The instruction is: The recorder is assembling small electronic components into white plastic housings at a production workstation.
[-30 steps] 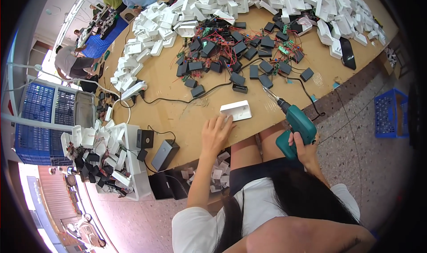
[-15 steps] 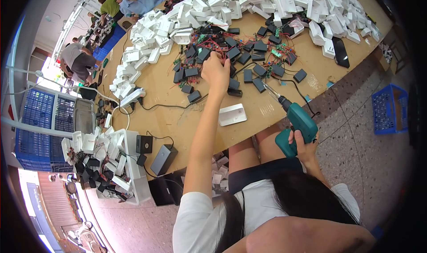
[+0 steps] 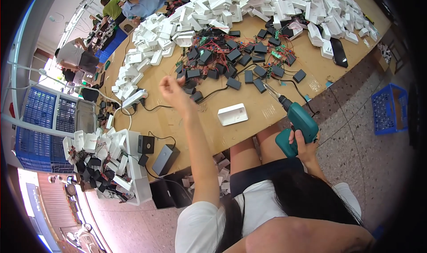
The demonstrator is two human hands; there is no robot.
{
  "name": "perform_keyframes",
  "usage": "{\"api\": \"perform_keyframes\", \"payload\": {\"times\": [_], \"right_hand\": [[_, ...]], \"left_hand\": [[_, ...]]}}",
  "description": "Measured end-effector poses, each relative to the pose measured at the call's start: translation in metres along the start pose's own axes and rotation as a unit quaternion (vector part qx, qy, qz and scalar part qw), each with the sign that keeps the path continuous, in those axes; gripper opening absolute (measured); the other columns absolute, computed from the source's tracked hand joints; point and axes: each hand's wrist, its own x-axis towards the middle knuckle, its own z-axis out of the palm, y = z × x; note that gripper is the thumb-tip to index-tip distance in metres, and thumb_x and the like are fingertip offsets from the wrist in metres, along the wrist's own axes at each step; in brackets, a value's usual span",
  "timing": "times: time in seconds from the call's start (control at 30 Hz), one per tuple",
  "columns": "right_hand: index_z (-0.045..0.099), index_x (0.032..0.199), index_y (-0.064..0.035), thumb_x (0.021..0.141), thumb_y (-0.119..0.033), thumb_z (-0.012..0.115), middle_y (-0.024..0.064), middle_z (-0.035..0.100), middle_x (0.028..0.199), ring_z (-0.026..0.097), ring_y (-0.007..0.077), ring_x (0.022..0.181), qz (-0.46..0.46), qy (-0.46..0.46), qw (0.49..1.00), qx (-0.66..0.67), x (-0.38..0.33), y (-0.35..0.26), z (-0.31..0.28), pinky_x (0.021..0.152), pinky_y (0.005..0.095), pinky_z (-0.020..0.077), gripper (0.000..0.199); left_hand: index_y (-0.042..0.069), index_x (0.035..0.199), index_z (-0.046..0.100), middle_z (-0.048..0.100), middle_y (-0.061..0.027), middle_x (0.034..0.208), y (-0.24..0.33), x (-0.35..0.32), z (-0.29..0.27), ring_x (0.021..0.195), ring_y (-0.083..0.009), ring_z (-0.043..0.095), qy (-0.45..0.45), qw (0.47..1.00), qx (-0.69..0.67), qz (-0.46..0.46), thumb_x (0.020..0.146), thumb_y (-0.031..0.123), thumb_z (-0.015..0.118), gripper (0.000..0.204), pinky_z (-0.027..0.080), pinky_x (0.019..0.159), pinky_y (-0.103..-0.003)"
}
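Observation:
My right hand point(image 3: 304, 142) is wrapped round the grip of a teal power drill point(image 3: 302, 121), whose long metal bit points up and left over the table's near edge. My left hand point(image 3: 175, 95) hovers over the table, left of a heap of black rectangular modules point(image 3: 233, 55) tangled with red wires and green circuit boards. Its thumb stands apart from the loosely curled fingers, and nothing shows in it. Between the hands, near the edge, lies a single white open plastic case point(image 3: 232, 114). Several black modules lie close to the drill bit.
White cases point(image 3: 213, 8) are piled along the table's far side. A phone point(image 3: 339, 52) lies at the right, a power strip point(image 3: 134, 98) at the left. A white bin point(image 3: 138, 182) of parts stands at lower left, a blue crate point(image 3: 390, 109) on the floor. Co-workers are at far left.
My left hand has drawn back from the module heap, toward the left and nearer me. The drill in my right hand stays nearly still.

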Motion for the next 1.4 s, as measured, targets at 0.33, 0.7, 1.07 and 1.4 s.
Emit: {"api": "perform_keyframes", "payload": {"times": [0.33,0.7,1.07,1.4], "right_hand": [[0.057,0.112,0.0059,0.099,-0.005,0.063,0.0069,0.062,0.08,0.061,0.0107,0.065,0.01,-0.02,1.0,-0.011,-0.019,0.018,0.033,0.06,0.0254,0.0516,0.018],[0.059,0.121,0.0078,0.102,-0.013,0.061,0.0111,0.065,0.086,0.061,0.014,0.066,0.026,-0.023,0.999,-0.017,-0.034,0.063,0.046,0.06,0.0275,0.0506,0.028],[0.066,0.112,0.0043,0.085,-0.007,0.077,0.0168,0.066,0.102,0.067,0.0298,0.089,-0.019,-0.103,0.982,-0.158,-0.039,0.086,0.064,0.08,0.0372,0.0542,0.031],[0.067,0.107,0.0044,0.087,0.0,0.073,0.0151,0.065,0.102,0.065,0.0268,0.084,-0.069,-0.089,0.97,-0.217,-0.028,0.096,0.122,0.075,0.0365,0.0526,0.022]], "left_hand": [[0.004,0.095,0.073,0.066,-0.0044,0.084,-0.015,-0.088,-0.127,0.068,-0.0121,0.056,-0.298,0.871,0.349,0.178,0.092,0.005,0.077,0.005,0.044,0.06,-0.027],[0.007,0.092,0.072,0.065,-0.0116,0.134,-0.081,-0.12,-0.113,0.133,-0.0366,0.06,-0.311,0.796,0.415,0.312,0.087,0.004,0.079,0.009,0.05,0.105,-0.045],[0.005,0.087,0.069,0.067,-0.0122,0.135,-0.11,-0.137,-0.097,0.135,-0.038,0.058,-0.181,0.843,0.446,0.24,0.086,0.006,0.078,0.009,0.048,0.108,-0.05],[0.003,0.087,0.068,0.066,-0.0123,0.13,-0.121,-0.114,-0.112,0.128,-0.0373,0.061,-0.211,0.834,0.461,0.216,0.083,0.005,0.078,0.01,0.05,0.103,-0.049]]}}
